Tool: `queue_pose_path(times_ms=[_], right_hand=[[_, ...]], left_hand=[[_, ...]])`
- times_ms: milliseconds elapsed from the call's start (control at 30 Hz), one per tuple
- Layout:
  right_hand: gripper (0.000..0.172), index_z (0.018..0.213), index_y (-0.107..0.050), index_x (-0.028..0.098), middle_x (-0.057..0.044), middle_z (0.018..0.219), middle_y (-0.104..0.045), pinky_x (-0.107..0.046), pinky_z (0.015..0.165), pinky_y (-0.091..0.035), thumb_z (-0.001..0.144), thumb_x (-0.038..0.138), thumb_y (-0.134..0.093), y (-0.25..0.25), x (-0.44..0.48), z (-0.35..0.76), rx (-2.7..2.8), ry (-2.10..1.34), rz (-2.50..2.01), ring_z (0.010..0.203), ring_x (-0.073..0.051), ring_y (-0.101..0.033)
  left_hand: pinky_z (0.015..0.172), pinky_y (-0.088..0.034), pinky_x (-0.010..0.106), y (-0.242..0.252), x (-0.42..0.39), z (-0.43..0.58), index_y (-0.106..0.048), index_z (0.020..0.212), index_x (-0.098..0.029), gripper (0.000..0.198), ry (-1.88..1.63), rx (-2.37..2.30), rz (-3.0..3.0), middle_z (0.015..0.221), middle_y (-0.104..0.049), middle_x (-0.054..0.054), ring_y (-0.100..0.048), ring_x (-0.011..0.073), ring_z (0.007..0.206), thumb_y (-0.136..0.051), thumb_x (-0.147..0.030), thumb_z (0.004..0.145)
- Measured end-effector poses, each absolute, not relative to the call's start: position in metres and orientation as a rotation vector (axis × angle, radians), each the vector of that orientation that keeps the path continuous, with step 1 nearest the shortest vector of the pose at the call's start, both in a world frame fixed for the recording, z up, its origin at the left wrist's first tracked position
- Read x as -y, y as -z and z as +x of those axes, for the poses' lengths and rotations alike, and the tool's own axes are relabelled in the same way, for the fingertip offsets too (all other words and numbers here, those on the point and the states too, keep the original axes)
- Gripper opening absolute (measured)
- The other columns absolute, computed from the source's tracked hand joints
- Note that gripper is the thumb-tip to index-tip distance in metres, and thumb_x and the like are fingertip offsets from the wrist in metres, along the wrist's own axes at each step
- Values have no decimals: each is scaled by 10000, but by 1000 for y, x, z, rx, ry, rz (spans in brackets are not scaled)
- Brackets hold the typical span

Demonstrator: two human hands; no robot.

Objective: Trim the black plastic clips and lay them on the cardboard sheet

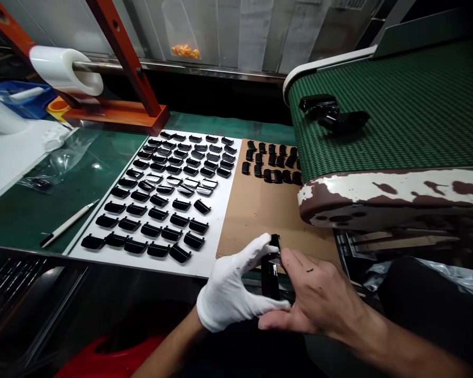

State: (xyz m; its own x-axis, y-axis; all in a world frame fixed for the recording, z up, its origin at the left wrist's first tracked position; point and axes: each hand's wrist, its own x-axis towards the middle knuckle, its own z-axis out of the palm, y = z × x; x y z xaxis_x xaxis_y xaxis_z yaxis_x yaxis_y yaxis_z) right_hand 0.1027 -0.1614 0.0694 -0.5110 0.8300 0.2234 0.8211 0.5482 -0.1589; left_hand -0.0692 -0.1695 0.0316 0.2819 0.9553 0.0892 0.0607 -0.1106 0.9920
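Head view: a black part is held upright between both hands at the near table edge. It is pinched by the gloved left hand from the left, while the bare right hand is closed on it from the right. Rows of like parts are laid out on a white sheet beyond; more are seen on cardboard and on the green belt.

Bare brown cardboard at frame centre offers open passage. Rows of black plastic clips crowd the white sheet left of it; the conveyor frame blocks the right.
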Motion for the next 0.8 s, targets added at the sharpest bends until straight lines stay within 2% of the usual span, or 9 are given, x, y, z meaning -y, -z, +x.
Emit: queue_pose_path(times_ms=[267,467,633,800], right_hand=[[783,716,-540,166,-29,581,-561,-287,474,-371,760,836,-136,-73,158,103,2527,-57,-1292,474,-172,-567],[785,673,-543,169,-32,556,-536,-287,454,-343,810,781,-72,-70,154,103,2540,-10,-1234,465,-168,-539],[791,640,-536,175,-27,532,-526,-281,442,-311,832,748,-26,-69,151,101,2563,13,-1182,442,-146,-510],[764,627,-538,177,-23,519,-528,-291,440,-278,864,715,-50,-65,150,101,2563,48,-1168,443,-143,-511]], left_hand=[[938,-542,256,-38,173,-64,-503,1328,-192,894,-1140,-993,1324,1141,-692,52,-682,201,987,-883,-167,520],[947,-550,312,-44,174,-60,-548,1272,-114,811,-1121,-1082,1173,1135,-695,106,-673,248,1015,-869,-233,537],[925,-566,319,-44,173,-60,-548,1264,-108,822,-1067,-1195,1234,1108,-705,111,-685,249,983,-864,-301,531],[944,-557,321,-45,171,-61,-550,1253,-95,805,-1063,-1226,1214,1099,-710,109,-681,248,1000,-860,-293,537]])
